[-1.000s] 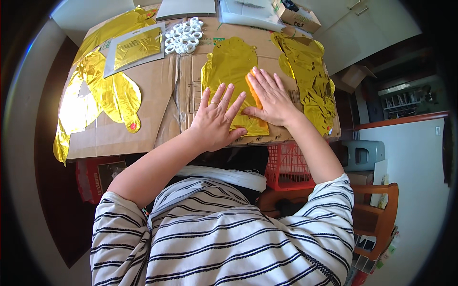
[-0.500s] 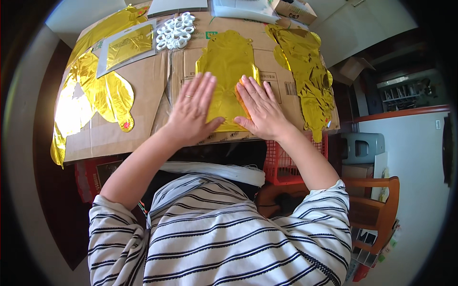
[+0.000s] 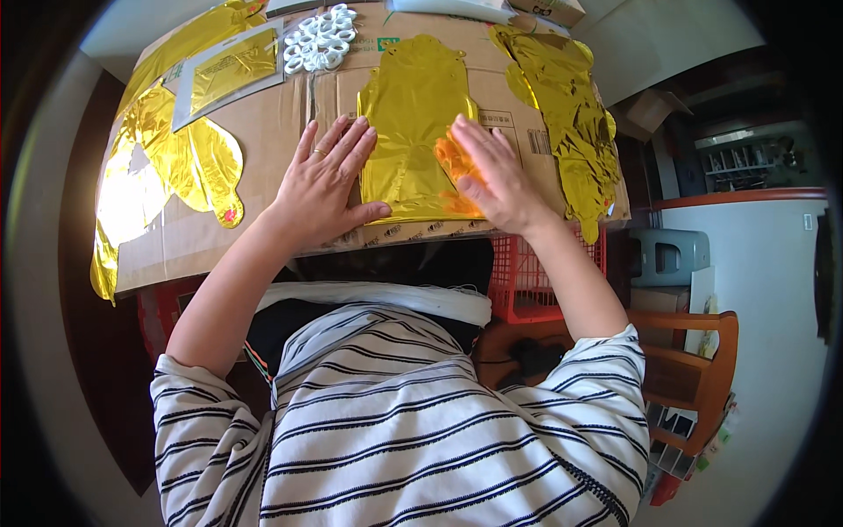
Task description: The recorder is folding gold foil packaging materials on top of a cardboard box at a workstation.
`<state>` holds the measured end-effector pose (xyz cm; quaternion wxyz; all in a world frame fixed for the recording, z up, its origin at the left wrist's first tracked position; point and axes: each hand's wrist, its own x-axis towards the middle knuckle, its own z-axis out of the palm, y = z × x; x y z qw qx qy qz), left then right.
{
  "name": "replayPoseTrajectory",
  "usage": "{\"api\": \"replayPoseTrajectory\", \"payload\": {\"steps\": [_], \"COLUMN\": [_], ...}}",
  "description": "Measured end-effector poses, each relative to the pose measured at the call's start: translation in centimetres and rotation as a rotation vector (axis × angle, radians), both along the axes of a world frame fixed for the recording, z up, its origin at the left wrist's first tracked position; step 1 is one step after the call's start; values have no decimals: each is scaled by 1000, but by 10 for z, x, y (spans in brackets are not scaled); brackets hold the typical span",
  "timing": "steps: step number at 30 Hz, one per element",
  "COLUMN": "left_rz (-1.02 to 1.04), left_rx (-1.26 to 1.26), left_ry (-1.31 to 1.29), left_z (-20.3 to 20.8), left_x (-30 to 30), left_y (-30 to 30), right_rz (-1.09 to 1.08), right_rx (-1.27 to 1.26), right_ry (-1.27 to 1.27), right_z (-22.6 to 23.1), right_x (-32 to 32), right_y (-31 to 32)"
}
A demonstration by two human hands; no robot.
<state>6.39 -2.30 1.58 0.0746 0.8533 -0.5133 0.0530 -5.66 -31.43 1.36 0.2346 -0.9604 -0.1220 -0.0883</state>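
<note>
The left hand (image 3: 321,189), fingers spread, has shifted to the left edge of the flat gold foil balloon (image 3: 413,132) on cardboard (image 3: 268,132); the right hand (image 3: 504,183), open, now tilts above it. A clear packet (image 3: 185,114) contains gold film (image 3: 235,68).

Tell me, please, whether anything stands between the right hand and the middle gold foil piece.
Nothing visible stands between the right hand and the middle gold foil piece; the orange patches there look like reflections.
</note>
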Motion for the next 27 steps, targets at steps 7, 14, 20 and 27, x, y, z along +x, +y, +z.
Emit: {"api": "replayPoseTrajectory", "payload": {"steps": [7,14,20,27], "left_rz": [-27,-54,-67,-62], "left_rx": [-85,-34,-112,-106], "left_ry": [-8,28,-12,29], "left_z": [-5,2,-5,-2], "left_x": [0,-3,-15,-18], "left_y": [2,4,11,13], "right_rz": [-126,-193,-218,-293], "right_rx": [-99,-162,-67,126], "right_ry": [-112,-127,-167,-158], "right_z": [2,-4,-3,-2], "right_x": [-50,-70,-79,-68], "right_y": [-5,8,14,7]}}
